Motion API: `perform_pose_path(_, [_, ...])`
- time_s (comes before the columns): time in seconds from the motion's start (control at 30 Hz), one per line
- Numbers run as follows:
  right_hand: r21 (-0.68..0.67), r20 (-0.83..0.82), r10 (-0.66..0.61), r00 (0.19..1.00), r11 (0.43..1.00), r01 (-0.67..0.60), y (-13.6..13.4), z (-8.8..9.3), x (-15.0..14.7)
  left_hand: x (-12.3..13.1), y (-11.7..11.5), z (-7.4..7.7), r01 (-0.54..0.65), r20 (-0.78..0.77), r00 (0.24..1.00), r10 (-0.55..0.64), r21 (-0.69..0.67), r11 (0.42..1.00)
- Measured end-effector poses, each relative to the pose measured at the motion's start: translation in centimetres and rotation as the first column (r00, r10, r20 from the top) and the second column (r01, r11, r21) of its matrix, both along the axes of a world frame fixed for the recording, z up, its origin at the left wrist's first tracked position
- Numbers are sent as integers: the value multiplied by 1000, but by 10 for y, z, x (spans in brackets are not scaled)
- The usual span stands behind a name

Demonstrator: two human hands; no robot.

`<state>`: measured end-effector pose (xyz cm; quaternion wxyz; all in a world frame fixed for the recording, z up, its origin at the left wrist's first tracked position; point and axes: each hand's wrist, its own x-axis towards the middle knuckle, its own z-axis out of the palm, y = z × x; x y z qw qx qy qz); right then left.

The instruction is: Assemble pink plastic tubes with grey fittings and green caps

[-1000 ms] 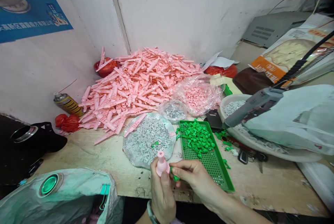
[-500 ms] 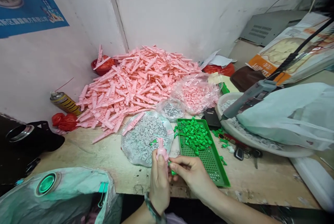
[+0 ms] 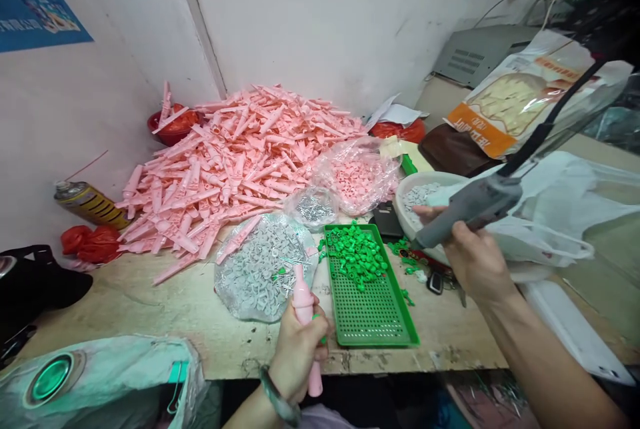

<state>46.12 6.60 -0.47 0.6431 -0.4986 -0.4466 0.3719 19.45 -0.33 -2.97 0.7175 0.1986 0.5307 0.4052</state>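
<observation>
My left hand [image 3: 299, 344] is closed around a pink plastic tube-like part [image 3: 303, 296], held near the table's front edge. A bit of green plastic shows between that part and my fingers. On the right, my right hand [image 3: 475, 259] grips a grey electric screwdriver [image 3: 480, 202] by its body, over the white basin [image 3: 410, 219]; a black cord runs up from it. Just beyond my left hand lies a clear bag of small grey-white pieces [image 3: 260, 282] with a few metal rods or screws on it. A green perforated tray [image 3: 373, 316] holds small green pieces [image 3: 357, 252].
A large heap of pink parts [image 3: 240, 156] lies against the wall. Near it are bags of screws [image 3: 314, 206] and small pink pieces [image 3: 355, 179]. A spray can [image 3: 93, 202] lies at left; keys [image 3: 435, 282] rest by the basin. A lined bag [image 3: 120, 376] hangs at front left.
My right hand has left the pink part and moved right to take hold of the electric screwdriver. My left hand still holds the pink part, now lower. The view has shifted right.
</observation>
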Motion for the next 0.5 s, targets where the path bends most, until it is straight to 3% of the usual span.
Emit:
perform_pose_path(0.07, [-66,-17,149,989,987,-149,-9,-2,-15,0,4,0,18,134,991,-13,-41,999])
perform_pose_path(0.17, [-132,-61,369,928,918,-373,-30,-1,-47,-4,9,2,35,352,936,18,-144,989])
perform_pose_path(0.3, [-77,-97,558,824,821,-565,-45,9,-78,-9,9,7,128,380,924,-47,-192,973])
perform_pose_path(0.4, [-17,-140,576,805,812,-584,-46,13,-88,-8,4,5,130,320,945,-72,-163,978])
perform_pose_path(0.5, [-28,-98,470,877,880,-475,-48,7,-92,-5,1,0,77,374,927,0,-190,979])
